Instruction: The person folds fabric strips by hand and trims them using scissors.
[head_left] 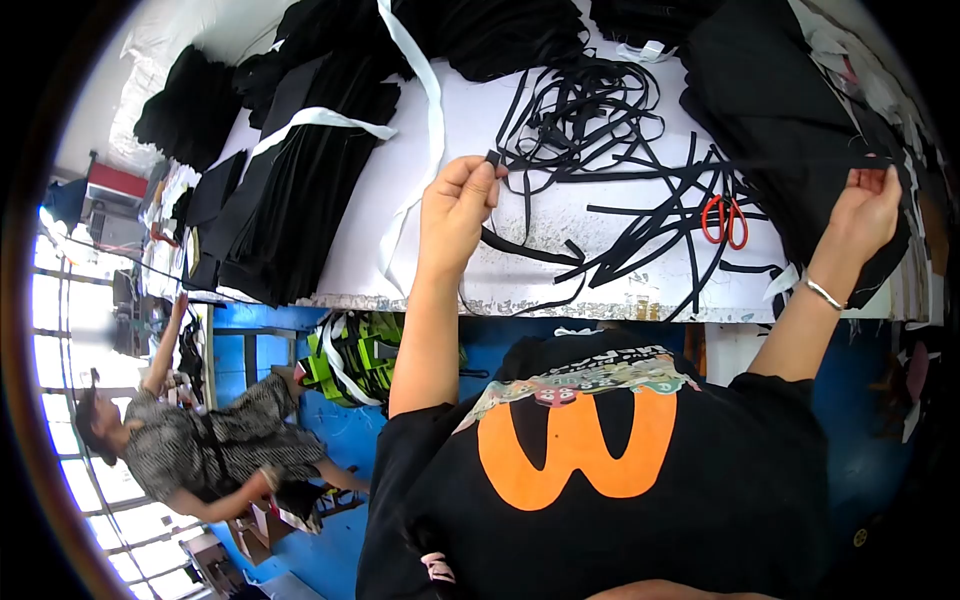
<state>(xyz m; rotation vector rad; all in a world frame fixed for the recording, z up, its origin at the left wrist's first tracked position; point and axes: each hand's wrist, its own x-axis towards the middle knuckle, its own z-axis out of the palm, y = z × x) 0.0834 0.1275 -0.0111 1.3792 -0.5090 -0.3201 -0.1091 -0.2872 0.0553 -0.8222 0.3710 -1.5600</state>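
Observation:
My left hand pinches one end of a black strap between thumb and fingertips, above the table. Far to the right, my right hand has its fingertips together on the strap, which seems to run as a thin dark line between both hands. Below it lies a tangled heap of narrow black strapping. Shorter cut black strips are strewn nearer the table's front edge. Scissors with red handles rest among these strips, their blades partly covered.
Stacked black fabric pieces stand at left, and a large black fabric pile at right. A white band trails across the white table. Bright green bundles sit below. Another person is at left.

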